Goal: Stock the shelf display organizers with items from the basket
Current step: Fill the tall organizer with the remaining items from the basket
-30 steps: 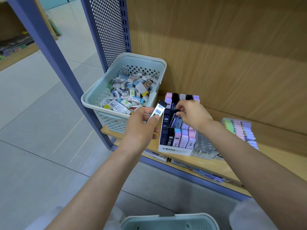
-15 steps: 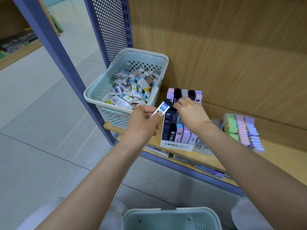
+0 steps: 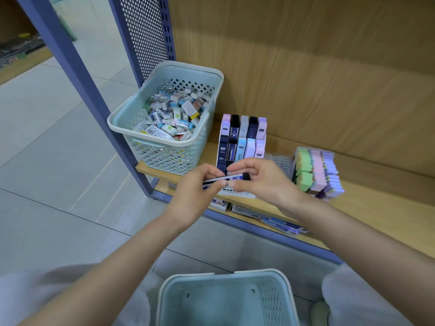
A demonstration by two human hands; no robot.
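My left hand [image 3: 195,184] and right hand [image 3: 261,180] both pinch a slim lead refill case [image 3: 231,178] at centre frame, fingers clamped on it, before the MONO display organizer [image 3: 243,137]; the basket [image 3: 117,128] sits upper left.

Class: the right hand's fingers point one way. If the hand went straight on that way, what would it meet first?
The right hand points leftward along the slim case it pinches, so it would probably meet the left hand first, which pinches the same case's other end.
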